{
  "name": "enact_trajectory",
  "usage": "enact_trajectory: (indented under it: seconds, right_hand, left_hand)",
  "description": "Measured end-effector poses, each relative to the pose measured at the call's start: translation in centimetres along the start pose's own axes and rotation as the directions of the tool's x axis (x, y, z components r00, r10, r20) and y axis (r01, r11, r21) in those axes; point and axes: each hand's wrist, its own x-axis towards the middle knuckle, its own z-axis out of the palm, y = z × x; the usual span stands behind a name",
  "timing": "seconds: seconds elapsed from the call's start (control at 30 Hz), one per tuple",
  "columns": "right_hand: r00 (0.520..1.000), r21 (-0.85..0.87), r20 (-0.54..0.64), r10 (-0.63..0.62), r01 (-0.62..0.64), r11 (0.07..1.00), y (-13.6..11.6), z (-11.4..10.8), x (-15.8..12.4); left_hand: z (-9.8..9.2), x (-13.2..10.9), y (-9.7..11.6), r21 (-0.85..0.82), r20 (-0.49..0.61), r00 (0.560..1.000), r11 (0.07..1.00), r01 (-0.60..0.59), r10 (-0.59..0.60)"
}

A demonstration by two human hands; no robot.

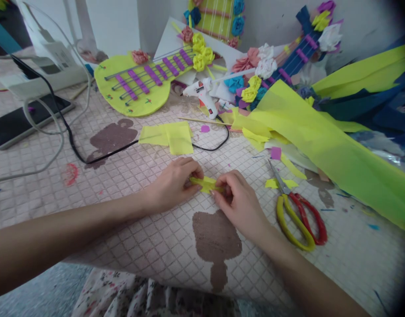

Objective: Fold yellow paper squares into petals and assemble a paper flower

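1. Clock dirs: 12 = away from the person, 6 = the person's side.
2. Yellow strip [207, 183] is b/w the two hands, over the near-middle part of the surface [139, 246]. Can't tell if it's lifted or just resting there.
3. L hand [183, 182]: thumb + fingers pinching the strip's 9 o'clock end. Strip lies at abt 3 from this hand.
4. R hand [237, 196]: thumb + forefinger pinching the other end; strip lies at abt 9–10 from here.
5. Strip's long axis runs approx. 9 to 3, R end tipped a bit twd 4. Axis goes hand to hand, so neither is nearer; both touch it. Mid part shows in the gap, ends partly hidden by fingers.
6. Scissors [286, 189]: at abt 3 from R hand, apart from it, tips twd 11, handles twd 5. R is the nearer hand.
7. Yellow squares [181, 138]: at abt 11 from strip, nearer L hand, flat, overlapping, not touched.
8. Glue gun [202, 94]: at 12 from strip, well apart from both hands.
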Motion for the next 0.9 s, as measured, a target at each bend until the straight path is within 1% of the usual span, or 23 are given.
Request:
enact_trajectory:
  seconds: [0.13,0.23,0.4,0.6,0.9]
  right_hand:
    - [0.999,0.024,0.037,0.006,-0.007,1.000,-0.11,-0.16,-0.04]
    - [0.999,0.032,0.043,0.010,-0.012,0.999,-0.19,-0.21,-0.06]
    - [0.998,0.038,0.061,0.013,-0.015,0.999,-0.24,-0.23,-0.01]
    - [0.999,0.016,0.041,0.004,-0.004,1.000,-0.21,-0.11,-0.05]
    - [1.000,-0.004,0.027,0.001,-0.001,1.000,-0.09,0.16,-0.04]
  left_hand:
    - [-0.37,0.02,0.01,0.005,0.052,0.998,1.000,-0.019,0.019]
    - [-0.57,0.01,-0.03,-0.006,0.079,0.996,1.000,-0.028,0.028]
    - [-0.46,-0.06,-0.17,-0.027,0.077,0.996,0.999,-0.038,0.040]
    - [-0.34,-0.04,-0.15,-0.018,0.058,0.998,1.000,-0.024,0.025]
    - [-0.40,0.12,-0.05,0.003,0.067,0.997,1.000,-0.024,0.024]
